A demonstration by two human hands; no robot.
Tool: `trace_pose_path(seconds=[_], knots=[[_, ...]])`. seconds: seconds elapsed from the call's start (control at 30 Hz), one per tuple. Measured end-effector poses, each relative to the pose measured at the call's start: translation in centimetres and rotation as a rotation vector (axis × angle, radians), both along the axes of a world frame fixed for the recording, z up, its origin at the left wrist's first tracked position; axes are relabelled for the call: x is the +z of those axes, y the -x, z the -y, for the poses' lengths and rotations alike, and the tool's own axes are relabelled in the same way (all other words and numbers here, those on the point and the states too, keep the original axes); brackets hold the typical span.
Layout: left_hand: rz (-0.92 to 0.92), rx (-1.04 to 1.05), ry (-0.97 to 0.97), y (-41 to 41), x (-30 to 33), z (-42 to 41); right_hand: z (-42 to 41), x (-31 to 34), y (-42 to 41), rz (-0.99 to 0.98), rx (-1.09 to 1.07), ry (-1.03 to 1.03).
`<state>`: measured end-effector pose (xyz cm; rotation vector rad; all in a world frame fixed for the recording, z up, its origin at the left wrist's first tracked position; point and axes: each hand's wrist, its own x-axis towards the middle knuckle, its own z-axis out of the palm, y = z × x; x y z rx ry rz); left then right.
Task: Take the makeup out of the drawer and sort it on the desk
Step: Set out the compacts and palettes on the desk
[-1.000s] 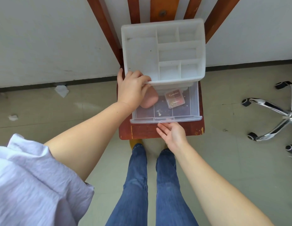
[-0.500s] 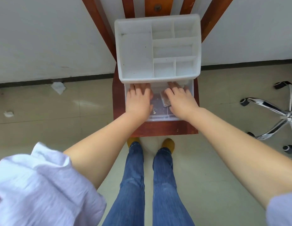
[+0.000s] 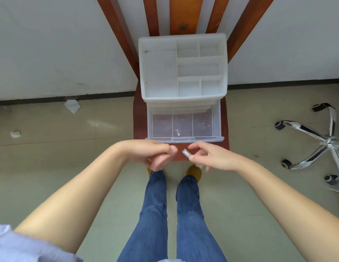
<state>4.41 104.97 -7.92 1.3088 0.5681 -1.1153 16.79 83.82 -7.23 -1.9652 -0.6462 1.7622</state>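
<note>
A small red-brown wooden desk stands against the white wall, its slatted back rising behind it. A white plastic organizer sits directly on it, filling most of the top, with open compartments on its upper face. The organizer's clear drawer is pulled out toward the desk's front edge. The desk stands on a pale tiled floor, where two scraps of white paper lie near the wall and a chrome chair base stands to the right.
</note>
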Motion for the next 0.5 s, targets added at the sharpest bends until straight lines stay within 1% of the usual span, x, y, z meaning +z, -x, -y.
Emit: trace_pose_path(seconds=[0.03, 0.1, 0.17, 0.23, 0.27, 0.4, 0.5], knots=[[-0.032, -0.014, -0.010, 0.6, -0.8, 0.6, 0.3, -0.9, 0.5, 0.036, 0.048, 0.056], [-0.012, 0.010, -0.064, 1.0, -2.2, 1.6, 0.4, -2.4, 0.7, 0.141, 0.063, 0.078], [0.009, 0.122, -0.082, 0.6, -2.8, 1.9, 0.0, -3.2, 0.3, 0.206, 0.030, 0.038], [0.007, 0.245, -0.076, -0.2, -2.7, 1.9, -0.8, -3.5, -0.6, 0.239, -0.057, -0.004], [0.019, 0.274, -0.085, -0.8, -2.7, 1.7, -1.3, -3.5, -1.2, 0.268, -0.090, -0.025], [0.122, 0.327, -0.182, -3.9, -2.7, 0.2, -4.0, -3.6, -4.2, 0.441, -0.047, -0.094], [0.168, 0.403, -0.285, -5.9, -2.4, -1.3, -5.7, -3.5, -6.1, 0.552, -0.044, -0.087]])
